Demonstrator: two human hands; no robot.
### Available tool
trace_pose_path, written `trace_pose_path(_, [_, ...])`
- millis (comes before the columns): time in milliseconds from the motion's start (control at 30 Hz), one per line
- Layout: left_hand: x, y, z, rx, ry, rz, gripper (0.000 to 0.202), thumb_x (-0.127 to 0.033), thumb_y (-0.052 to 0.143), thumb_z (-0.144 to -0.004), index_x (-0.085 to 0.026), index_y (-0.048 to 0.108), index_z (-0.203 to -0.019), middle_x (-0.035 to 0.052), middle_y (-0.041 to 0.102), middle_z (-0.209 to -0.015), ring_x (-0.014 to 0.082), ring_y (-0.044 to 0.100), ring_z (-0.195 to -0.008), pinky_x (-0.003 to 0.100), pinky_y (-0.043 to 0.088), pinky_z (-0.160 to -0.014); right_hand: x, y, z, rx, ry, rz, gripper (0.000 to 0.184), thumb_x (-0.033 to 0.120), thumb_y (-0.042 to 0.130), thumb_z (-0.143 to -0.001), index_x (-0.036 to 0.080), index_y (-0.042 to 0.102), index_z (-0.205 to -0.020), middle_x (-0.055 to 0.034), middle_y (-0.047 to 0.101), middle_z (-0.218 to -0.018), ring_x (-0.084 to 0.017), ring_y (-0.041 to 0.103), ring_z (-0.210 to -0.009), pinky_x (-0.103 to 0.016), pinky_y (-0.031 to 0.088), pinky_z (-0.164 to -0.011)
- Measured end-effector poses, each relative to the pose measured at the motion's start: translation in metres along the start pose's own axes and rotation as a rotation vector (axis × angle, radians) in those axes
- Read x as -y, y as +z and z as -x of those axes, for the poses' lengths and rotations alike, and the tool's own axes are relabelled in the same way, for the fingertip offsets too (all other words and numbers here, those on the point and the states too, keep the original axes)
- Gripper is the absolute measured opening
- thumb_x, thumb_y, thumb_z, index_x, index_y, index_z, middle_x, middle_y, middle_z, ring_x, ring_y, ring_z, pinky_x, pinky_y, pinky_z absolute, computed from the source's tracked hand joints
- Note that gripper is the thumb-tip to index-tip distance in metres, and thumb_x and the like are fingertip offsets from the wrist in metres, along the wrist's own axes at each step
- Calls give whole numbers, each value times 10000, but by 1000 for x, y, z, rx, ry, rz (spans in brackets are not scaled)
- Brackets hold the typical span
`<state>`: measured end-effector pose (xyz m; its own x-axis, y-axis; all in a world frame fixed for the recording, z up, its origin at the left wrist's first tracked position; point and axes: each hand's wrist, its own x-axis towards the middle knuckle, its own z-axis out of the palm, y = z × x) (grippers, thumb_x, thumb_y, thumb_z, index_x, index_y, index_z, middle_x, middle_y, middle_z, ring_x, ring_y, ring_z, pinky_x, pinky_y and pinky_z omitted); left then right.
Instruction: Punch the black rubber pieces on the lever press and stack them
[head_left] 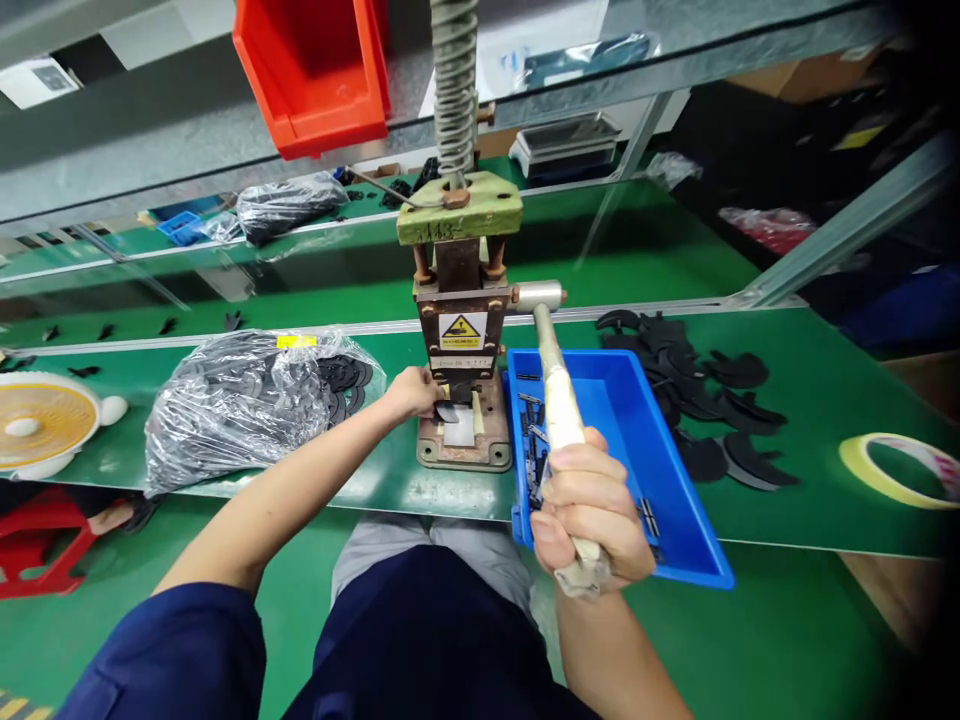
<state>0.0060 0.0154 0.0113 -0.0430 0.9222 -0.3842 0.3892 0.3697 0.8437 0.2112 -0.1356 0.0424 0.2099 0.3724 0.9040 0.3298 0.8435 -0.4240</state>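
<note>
A hand press [461, 325] with a tall spring on top stands on the green bench in front of me. My right hand [592, 510] is wrapped round its lever [559, 400], which is bound in pale tape and tilts down toward me. At the press base, my left hand [417, 392] pinches a dark curved plastic piece [448, 411] under the ram; its far part is hidden by the press. Right beside the press, partly under my right hand, lies a blue bin [626, 400] with several small black parts [531, 440].
Dark curved pieces [690, 375] are heaped right of the bin, near a tape roll [900, 470]. Left lie a clear bag of black parts [247, 405] and a small fan [37, 425]. A red bin [311, 80] hangs at the overhead shelf. A red stool [45, 540] stands below.
</note>
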Motion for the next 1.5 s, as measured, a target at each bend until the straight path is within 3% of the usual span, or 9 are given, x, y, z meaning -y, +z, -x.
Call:
trace_pose_path(167, [25,-8,1,-66,128,-22,235,-144,841,-634,-123,685,-808,42,706,-710,177,688,-724,235,546,-678,2,0,-8,1,-31,-18,68,215,633,-838,259,582,-839,26,610,-768,-188,636,-871,-523,509,-993])
trace_pose_path(300, [31,-1,-1,16,108,126,221,-82,834,-604,-113,669,-748,11,671,-641,145,651,-642,229,533,-652,7,12,-46,-85,-108,-55,416,226,680,-790,317,590,-1186,32,627,-867,-179,637,-870,-490,529,-970])
trace_pose_path(567, [23,-5,22,-12,162,331,217,-23,745,-656,-115,591,-778,-24,633,-654,73,561,-545,163,453,-525,-6,36,-131,-52,22,-143,626,325,693,-780,346,486,-1371,-2,610,-1168,-208,611,-1126,-474,485,-1071])
trace_pose_path(667, [21,-16,36,-7,181,382,200,-73,733,-672,-126,580,-789,-35,613,-660,81,560,-548,166,445,-495,-7,39,-104,-12,328,1,679,355,666,-832,326,376,-1446,-38,519,-1414,-223,481,-1367,-511,359,-1206])
trace_pose_path(767, [22,-29,51,67,191,441,256,-151,785,-646,-115,624,-841,-13,650,-711,96,588,-589,194,485,-540,0,38,-50,6,535,77,637,340,614,-885,310,349,-1462,-78,449,-1488,-231,416,-1426,-546,394,-1178])
trace_pose_path(900, [25,-42,71,214,242,448,403,-264,844,-621,-96,688,-952,61,730,-872,133,655,-718,250,540,-686,10,43,7,262,845,32,344,397,630,-876,243,659,-1181,-102,643,-1262,-247,610,-1188,-494,486,-1084])
trace_pose_path(1067, [25,-48,96,319,274,366,455,-345,848,-656,-112,709,-1021,102,754,-985,194,704,-842,311,558,-801,6,57,30,465,1286,-222,395,518,652,-832,191,695,-1050,-106,725,-1003,-212,689,-883,-377,583,-781])
trace_pose_path(1200, [24,-51,108,403,308,335,423,-362,810,-717,-120,714,-1049,95,755,-944,191,706,-805,304,559,-786,5,62,34,581,1591,-548,392,524,688,-781,154,660,-906,-35,641,-685,-137,605,-598,-257,471,-535])
trace_pose_path(1500, [16,-69,111,565,687,53,252,-343,692,-856,-170,773,-1021,86,720,-985,193,674,-901,276,526,-820,21,67,47,540,1745,-866,439,487,823,-650,153,616,-843,54,431,-588,-49,336,-501,-190,165,-442])
